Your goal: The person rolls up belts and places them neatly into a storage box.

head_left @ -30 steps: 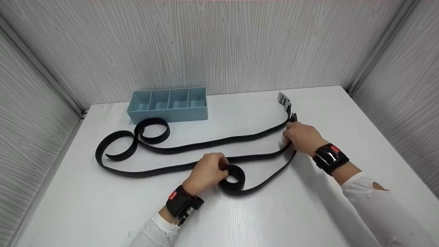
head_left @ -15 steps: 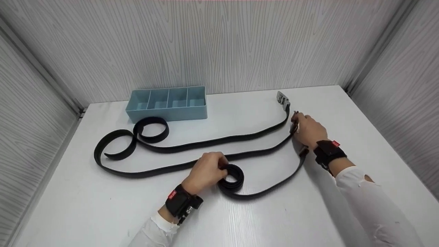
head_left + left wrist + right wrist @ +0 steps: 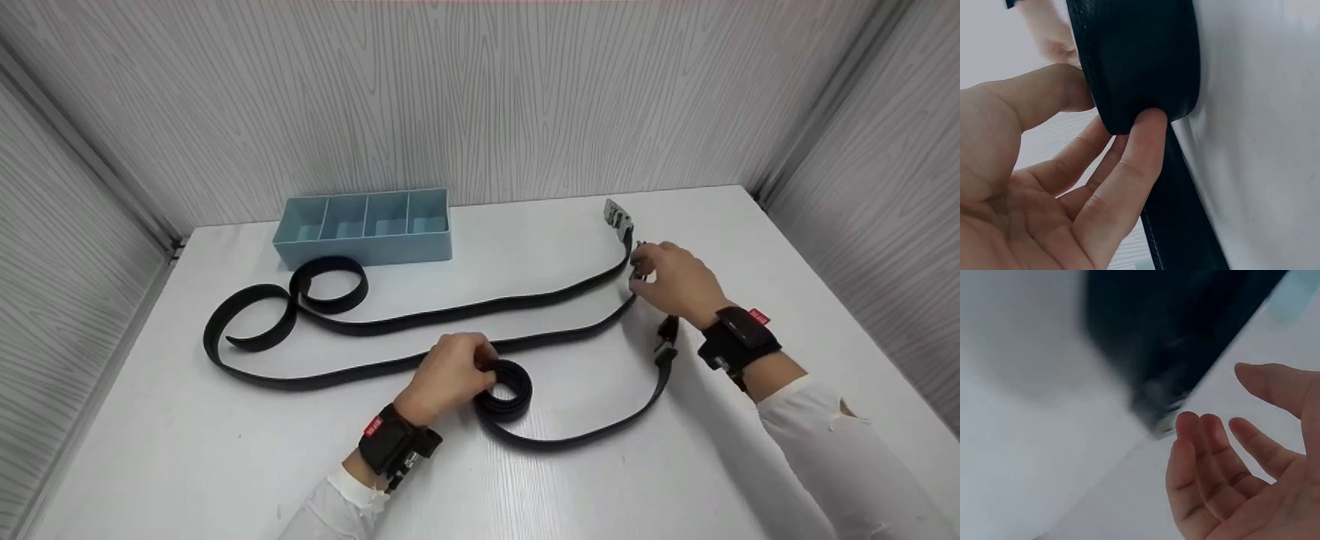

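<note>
My left hand (image 3: 450, 375) pinches the coiled belt (image 3: 504, 410) on the counter (image 3: 187, 450); my right hand (image 3: 681, 281), thumb and fingers parted, is by another belt's buckle (image 3: 639, 271). The coil seems light but springy: I'd grip across its layers, lest it unwind.

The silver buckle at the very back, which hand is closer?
Right: the right hand is just in front of the silver buckle, slightly to its right. The left hand is farther off, toward the front left, holding the rolled-up belt.
</note>
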The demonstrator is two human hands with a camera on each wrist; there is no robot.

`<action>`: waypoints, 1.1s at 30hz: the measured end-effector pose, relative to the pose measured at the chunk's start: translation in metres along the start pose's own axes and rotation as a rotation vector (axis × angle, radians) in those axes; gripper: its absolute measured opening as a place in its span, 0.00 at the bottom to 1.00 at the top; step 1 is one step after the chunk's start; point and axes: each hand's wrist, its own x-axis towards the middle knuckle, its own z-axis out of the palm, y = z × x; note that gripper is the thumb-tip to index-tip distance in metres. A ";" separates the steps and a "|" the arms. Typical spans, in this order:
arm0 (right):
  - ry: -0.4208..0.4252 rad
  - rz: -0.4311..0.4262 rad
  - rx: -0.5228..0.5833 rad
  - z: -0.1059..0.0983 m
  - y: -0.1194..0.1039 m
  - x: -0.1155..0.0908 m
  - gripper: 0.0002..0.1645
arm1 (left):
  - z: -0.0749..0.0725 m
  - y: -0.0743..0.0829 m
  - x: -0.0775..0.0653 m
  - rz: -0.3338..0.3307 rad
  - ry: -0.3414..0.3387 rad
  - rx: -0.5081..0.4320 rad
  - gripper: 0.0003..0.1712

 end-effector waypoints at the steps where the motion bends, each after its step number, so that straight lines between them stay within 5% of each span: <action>1: 0.003 -0.038 0.021 0.002 -0.012 -0.002 0.26 | 0.000 0.000 0.000 0.000 0.001 -0.004 0.09; 7: -0.174 -0.310 0.121 0.026 -0.078 -0.009 0.16 | 0.003 -0.001 0.001 0.013 0.010 -0.010 0.08; 11: -0.328 -0.402 0.163 0.044 -0.104 -0.014 0.16 | 0.003 -0.001 0.001 0.024 0.009 -0.015 0.07; 19: -0.481 -0.219 0.287 0.074 -0.128 -0.011 0.13 | 0.001 -0.001 0.001 0.066 0.008 -0.022 0.08; 26: -0.409 -0.176 0.344 0.082 -0.133 -0.013 0.08 | 0.002 -0.001 0.002 0.092 0.022 -0.023 0.08; 33: -0.351 -0.109 0.370 0.087 -0.135 -0.020 0.07 | 0.001 -0.002 -0.002 0.024 0.000 -0.016 0.09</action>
